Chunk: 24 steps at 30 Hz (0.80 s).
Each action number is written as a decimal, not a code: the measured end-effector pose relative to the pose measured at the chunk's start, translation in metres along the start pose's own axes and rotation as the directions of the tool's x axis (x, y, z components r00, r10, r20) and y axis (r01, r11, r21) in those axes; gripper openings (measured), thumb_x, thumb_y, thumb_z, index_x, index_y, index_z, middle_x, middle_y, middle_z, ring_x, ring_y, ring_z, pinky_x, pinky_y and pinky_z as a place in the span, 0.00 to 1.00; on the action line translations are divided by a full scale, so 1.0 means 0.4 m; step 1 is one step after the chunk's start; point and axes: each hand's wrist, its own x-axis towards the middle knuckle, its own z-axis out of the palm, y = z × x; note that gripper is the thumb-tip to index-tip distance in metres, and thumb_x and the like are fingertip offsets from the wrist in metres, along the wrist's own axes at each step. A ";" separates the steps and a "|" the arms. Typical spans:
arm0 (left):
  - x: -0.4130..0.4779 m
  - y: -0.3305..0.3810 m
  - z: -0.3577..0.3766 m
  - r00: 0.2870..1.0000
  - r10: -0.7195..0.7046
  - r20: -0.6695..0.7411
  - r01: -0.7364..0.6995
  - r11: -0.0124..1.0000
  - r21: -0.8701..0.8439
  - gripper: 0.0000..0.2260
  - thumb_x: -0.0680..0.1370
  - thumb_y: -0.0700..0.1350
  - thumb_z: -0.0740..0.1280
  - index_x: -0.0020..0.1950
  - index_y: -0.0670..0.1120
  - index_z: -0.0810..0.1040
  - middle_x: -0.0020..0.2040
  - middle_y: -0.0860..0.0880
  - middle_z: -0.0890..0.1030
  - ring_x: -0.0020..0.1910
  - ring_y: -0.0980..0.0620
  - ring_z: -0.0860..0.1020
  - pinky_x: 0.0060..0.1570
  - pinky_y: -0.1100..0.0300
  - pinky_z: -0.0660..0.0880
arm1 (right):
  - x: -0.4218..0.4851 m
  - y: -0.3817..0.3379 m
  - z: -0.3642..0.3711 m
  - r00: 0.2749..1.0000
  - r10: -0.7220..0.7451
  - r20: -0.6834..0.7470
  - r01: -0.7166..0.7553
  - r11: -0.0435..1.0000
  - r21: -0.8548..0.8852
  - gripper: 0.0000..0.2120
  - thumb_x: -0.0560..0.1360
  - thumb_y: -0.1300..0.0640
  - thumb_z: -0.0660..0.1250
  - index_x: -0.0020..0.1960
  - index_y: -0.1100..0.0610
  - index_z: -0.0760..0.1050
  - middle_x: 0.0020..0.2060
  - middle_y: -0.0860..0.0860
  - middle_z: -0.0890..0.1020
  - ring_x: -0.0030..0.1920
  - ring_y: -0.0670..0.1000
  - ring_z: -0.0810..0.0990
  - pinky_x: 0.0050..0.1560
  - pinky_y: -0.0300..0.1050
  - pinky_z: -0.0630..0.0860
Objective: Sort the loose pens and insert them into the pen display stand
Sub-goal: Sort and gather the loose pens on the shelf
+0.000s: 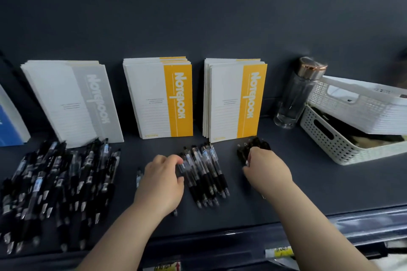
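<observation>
Pens lie in three lots along the dark shelf (308, 182). Far left, the loose pens (55, 187) sit in a heap with their tips mostly toward 6 o'clock. A single pen (138, 177) shows at the 9 o'clock edge of the left hand (161, 185).

That hand is curled, with fingertips on the leftmost barrel of the sorted row (204, 174). Cannot tell whether it pinches a pen or only touches one. The row lies at the hand's 3 o'clock, touching it, with long axes running 12 to 6 and leaning slightly toward 5, clicker ends away from the person.

The right hand (266, 171), at the row's 3 o'clock and apart from it, grips a bundle (253, 146) of dark pens whose ends stick out toward 12.

Behind stand notebooks (158, 99), a glass bottle (297, 94) and white baskets (330, 138).

No display stand is in view. Judgement: the left hand is nearer the row and better placed to gather it.
</observation>
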 end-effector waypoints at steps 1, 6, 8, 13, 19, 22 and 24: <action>-0.003 -0.006 0.000 1.000 -0.014 -0.014 0.014 1.000 -0.002 0.16 0.79 0.47 0.63 0.66 0.55 0.68 0.59 0.53 0.68 0.60 0.52 0.68 0.53 0.59 0.72 | 0.001 -0.005 0.003 0.999 -0.032 -0.026 0.032 0.999 -0.015 0.06 0.77 0.53 0.61 0.48 0.55 0.68 0.47 0.51 0.75 0.47 0.54 0.75 0.40 0.43 0.68; -0.020 -0.049 -0.023 0.993 -0.081 -0.086 0.084 0.996 0.027 0.15 0.78 0.46 0.63 0.64 0.53 0.69 0.54 0.53 0.67 0.58 0.51 0.69 0.51 0.59 0.71 | -0.002 -0.082 0.021 0.961 -0.263 -0.082 0.273 0.950 0.152 0.10 0.77 0.50 0.62 0.54 0.55 0.75 0.49 0.50 0.75 0.48 0.51 0.76 0.45 0.43 0.72; -0.028 -0.076 -0.037 0.986 -0.123 -0.115 0.129 0.991 0.045 0.16 0.78 0.45 0.63 0.66 0.52 0.69 0.59 0.50 0.69 0.58 0.49 0.71 0.54 0.58 0.71 | -0.006 -0.121 0.035 0.933 -0.347 -0.093 0.359 0.913 0.193 0.09 0.77 0.51 0.62 0.53 0.53 0.77 0.46 0.49 0.74 0.44 0.49 0.75 0.44 0.42 0.72; -0.054 -0.128 -0.072 0.949 -0.308 -0.068 0.313 0.945 0.094 0.18 0.79 0.49 0.63 0.67 0.48 0.65 0.63 0.46 0.72 0.55 0.47 0.76 0.46 0.57 0.72 | -0.024 -0.203 0.069 0.848 -0.521 -0.098 0.530 0.825 0.198 0.09 0.77 0.53 0.62 0.51 0.51 0.80 0.46 0.48 0.80 0.50 0.50 0.74 0.43 0.40 0.70; -0.059 -0.127 -0.062 0.948 -0.317 -0.031 0.319 0.940 0.125 0.14 0.78 0.49 0.63 0.61 0.47 0.70 0.55 0.47 0.78 0.52 0.47 0.78 0.47 0.53 0.76 | -0.075 -0.285 0.117 0.721 -0.689 0.074 0.693 0.718 -0.068 0.12 0.77 0.50 0.60 0.56 0.50 0.77 0.53 0.50 0.78 0.60 0.54 0.68 0.58 0.47 0.66; -0.038 -0.116 -0.056 0.953 -0.302 -0.027 0.303 0.949 0.092 0.14 0.77 0.48 0.64 0.61 0.47 0.70 0.51 0.48 0.79 0.49 0.47 0.78 0.47 0.52 0.77 | -0.082 -0.294 0.130 0.731 -0.675 0.104 0.682 0.714 -0.159 0.10 0.76 0.54 0.59 0.55 0.53 0.75 0.54 0.52 0.77 0.61 0.55 0.68 0.60 0.48 0.63; -0.016 -0.106 -0.049 0.960 -0.279 -0.019 0.280 0.958 0.064 0.13 0.77 0.47 0.65 0.60 0.47 0.71 0.49 0.48 0.79 0.47 0.47 0.78 0.46 0.52 0.77 | -0.077 -0.291 0.128 0.749 -0.655 0.099 0.660 0.723 -0.206 0.09 0.75 0.58 0.59 0.54 0.55 0.74 0.53 0.53 0.78 0.60 0.56 0.69 0.58 0.46 0.63</action>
